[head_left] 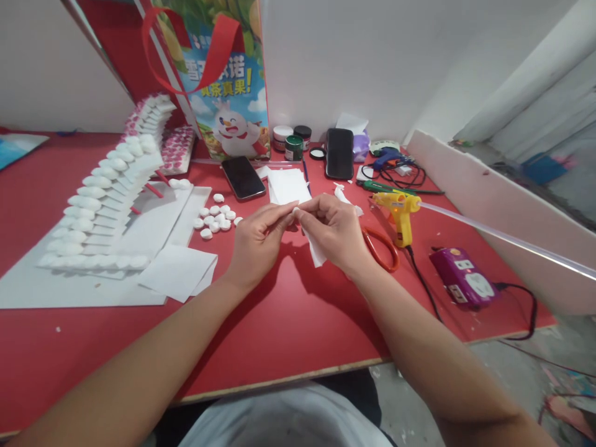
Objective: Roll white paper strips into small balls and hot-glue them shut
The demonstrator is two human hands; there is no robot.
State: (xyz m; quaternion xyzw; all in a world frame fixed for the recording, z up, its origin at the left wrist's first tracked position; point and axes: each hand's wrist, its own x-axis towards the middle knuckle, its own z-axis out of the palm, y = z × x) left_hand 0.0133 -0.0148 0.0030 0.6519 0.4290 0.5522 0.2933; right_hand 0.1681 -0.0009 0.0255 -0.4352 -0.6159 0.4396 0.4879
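Note:
Both hands meet above the middle of the red table. My left hand point(258, 239) pinches a small white piece point(296, 212) between thumb and fingers. My right hand point(333, 230) closes on that same piece from the other side; fingertips cover most of it. Beneath the right palm a strip of thin white paper point(317, 251) hangs down; whether the fingers grip it, I cannot tell. Left of my left hand lies a loose group of rounded white pieces point(214, 220). Folded white paper point(287, 186) lies just beyond my fingertips.
A stepped white model point(109, 192) edged with rounded pieces stands at left. Rightward are a yellow glue gun point(398, 214) with a long clear stick, orange-handled scissors point(382, 248) and a purple power socket point(463, 276). Phones point(243, 177), paint jars point(293, 148) and a gift bag point(228, 81) stand behind.

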